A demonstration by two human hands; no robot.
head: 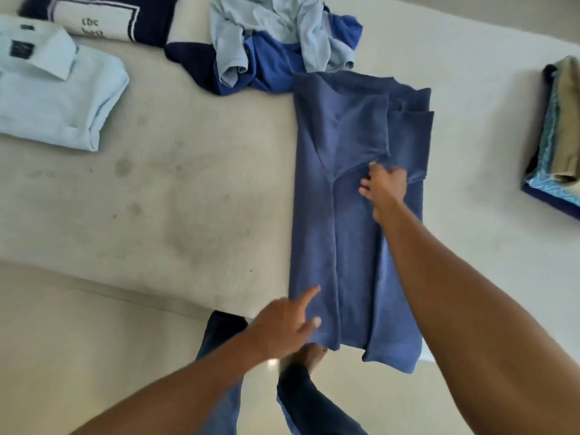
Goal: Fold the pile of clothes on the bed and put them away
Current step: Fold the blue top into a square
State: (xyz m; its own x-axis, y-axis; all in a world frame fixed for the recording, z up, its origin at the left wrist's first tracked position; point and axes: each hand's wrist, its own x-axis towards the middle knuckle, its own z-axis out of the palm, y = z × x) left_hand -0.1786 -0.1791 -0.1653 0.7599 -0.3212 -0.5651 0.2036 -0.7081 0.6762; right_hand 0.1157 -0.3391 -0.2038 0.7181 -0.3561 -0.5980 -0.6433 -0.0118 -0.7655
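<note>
A blue T-shirt (317, 196) lies lengthwise on the pale bed (175, 196), both sides folded in, its hem hanging over the near edge. My right hand (384, 186) rests on its middle, fingers spread on the cloth by the folded sleeve. My left hand (287, 324) is at the hem's left corner, index finger pointing out and thumb against the fabric. Behind the shirt sits a loose pile of unfolded clothes (276, 42) in light blue, royal blue and navy.
A folded light-blue collared shirt (53, 98) lies at the far left, with a navy and white folded garment (103, 17) behind it. A stack of folded clothes (558, 142) sits at the right edge. My legs and a bare foot (309, 356) stand by the bed.
</note>
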